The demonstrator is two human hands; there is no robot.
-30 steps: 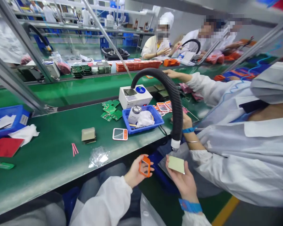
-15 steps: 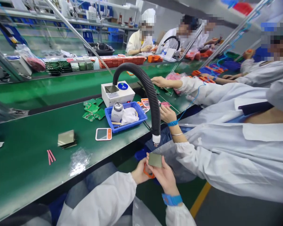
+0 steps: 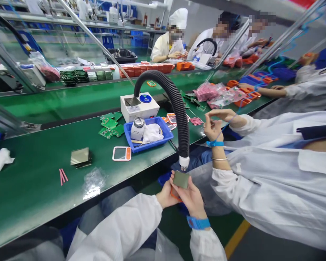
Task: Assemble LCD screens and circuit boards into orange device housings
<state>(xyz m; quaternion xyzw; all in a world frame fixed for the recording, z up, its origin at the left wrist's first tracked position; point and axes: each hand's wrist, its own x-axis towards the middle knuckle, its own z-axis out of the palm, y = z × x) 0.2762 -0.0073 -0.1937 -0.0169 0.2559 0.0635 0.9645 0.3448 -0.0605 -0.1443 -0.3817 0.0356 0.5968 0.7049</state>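
Note:
My right hand point(image 3: 193, 200) is closed around a grey-green glass display panel point(image 3: 180, 179), held by its edges just under the nozzle of a black flexible hose point(image 3: 182, 123). Below the panel, my left hand point(image 3: 166, 194) grips an orange-edged frame point(image 3: 176, 195), mostly hidden behind my right fingers. Both hands are close together, off the bench's front edge. On the bench lie a stack of similar display panels point(image 3: 80, 156) and a white-and-orange faceplate point(image 3: 121, 153).
A blue tray point(image 3: 149, 145) holds a white pump bottle and a cloth, before a white box point(image 3: 141, 108). Green circuit boards point(image 3: 110, 125), pink strips point(image 3: 63, 176) and clear film point(image 3: 94, 182) lie on the bench. At right, a co-worker's hands point(image 3: 214, 127) are near the bench edge.
My hands have raised the panel slightly, closer to the nozzle. The neighbouring co-worker has drawn an arm back from the bench and brought both hands together. The view has shifted a little.

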